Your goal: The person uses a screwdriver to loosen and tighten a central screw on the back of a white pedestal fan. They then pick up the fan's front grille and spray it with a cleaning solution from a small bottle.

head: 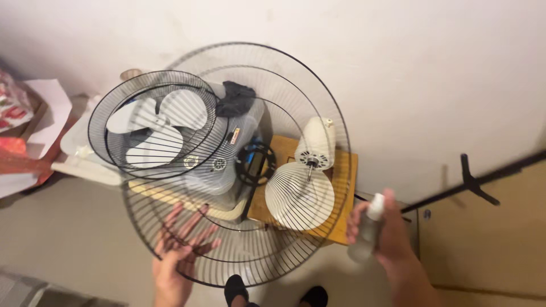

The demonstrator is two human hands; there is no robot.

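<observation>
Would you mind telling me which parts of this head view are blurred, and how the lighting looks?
In the head view, the right hand and its spray bottle are motion-blurred; the left hand behind the large wire fan guard is slightly soft; the lighting is dim and even, with no glare and only faint shadows.

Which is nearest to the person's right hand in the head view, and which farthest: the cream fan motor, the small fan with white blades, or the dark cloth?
From the right hand, holding a spray bottle:
1. Cream fan motor, just above and left of the hand, on the wooden stool.
2. Dark cloth, higher up, near the wall.
3. Small fan with white blades, far left.
</observation>
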